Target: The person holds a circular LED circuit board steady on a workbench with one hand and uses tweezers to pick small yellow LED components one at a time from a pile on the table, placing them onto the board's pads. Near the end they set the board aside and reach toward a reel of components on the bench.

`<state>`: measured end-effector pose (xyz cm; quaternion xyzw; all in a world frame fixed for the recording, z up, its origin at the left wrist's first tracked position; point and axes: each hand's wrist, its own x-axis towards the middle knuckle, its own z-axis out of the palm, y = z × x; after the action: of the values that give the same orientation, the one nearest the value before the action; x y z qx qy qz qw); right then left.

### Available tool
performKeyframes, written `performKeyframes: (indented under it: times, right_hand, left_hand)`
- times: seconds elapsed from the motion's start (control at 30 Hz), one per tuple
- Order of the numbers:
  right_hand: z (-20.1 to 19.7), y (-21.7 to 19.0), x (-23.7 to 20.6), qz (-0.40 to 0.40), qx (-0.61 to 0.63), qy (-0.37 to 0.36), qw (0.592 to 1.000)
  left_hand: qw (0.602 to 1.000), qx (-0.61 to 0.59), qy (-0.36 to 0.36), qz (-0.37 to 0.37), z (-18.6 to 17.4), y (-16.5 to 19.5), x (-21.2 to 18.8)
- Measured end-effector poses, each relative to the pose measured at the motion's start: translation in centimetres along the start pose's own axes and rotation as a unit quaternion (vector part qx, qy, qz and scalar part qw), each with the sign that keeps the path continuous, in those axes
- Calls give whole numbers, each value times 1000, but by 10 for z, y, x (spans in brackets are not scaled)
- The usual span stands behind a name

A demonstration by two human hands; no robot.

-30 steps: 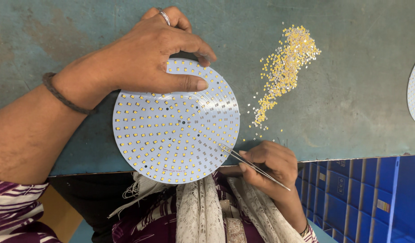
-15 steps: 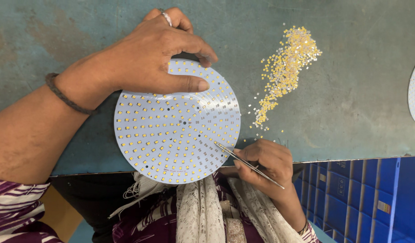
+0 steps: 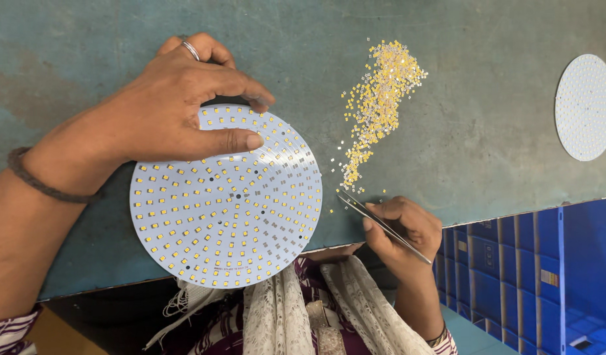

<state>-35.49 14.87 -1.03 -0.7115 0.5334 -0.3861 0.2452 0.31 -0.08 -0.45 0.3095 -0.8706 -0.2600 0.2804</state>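
Observation:
A round white circuit board (image 3: 227,217) covered with small yellow square components lies at the near edge of the teal table (image 3: 487,131). My left hand (image 3: 178,105) rests flat on its upper part, thumb stretched across it and a ring on one finger. My right hand (image 3: 398,230) grips thin metal tweezers (image 3: 372,217), their tips pointing up-left at the lower end of a loose pile of tiny yellow components (image 3: 378,98) scattered on the table right of the board.
A second round white board (image 3: 585,108) lies at the table's far right. Blue crates (image 3: 533,276) stand below the table edge on the right. A lace scarf hangs over my lap under the board.
My right hand has drawn the tweezers off the board and moved right, so their tips now sit by the bottom of the loose pile. My left hand has stayed on the board.

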Motion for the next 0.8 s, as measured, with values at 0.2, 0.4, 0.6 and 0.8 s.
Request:
performKeyframes:
  times: [0.2,0.4,0.6,0.8]
  right_hand:
    - [-1,-1,3,-24,23,-15,999]
    - [-1,-4,5,-13,3,-32,999]
    - [-3,-6,8,-21,-6,-40,999]
    - [-5,-4,9,-28,-5,-49,998]
  left_hand:
    - [1000,-1,1,0,1,-1,-1]
    - [1000,-6,0,-4,0,0,-1]
    - [1000,-5,0,-2,-1,0,0]
    - [1000,-3,-2,-2,0,1,1]
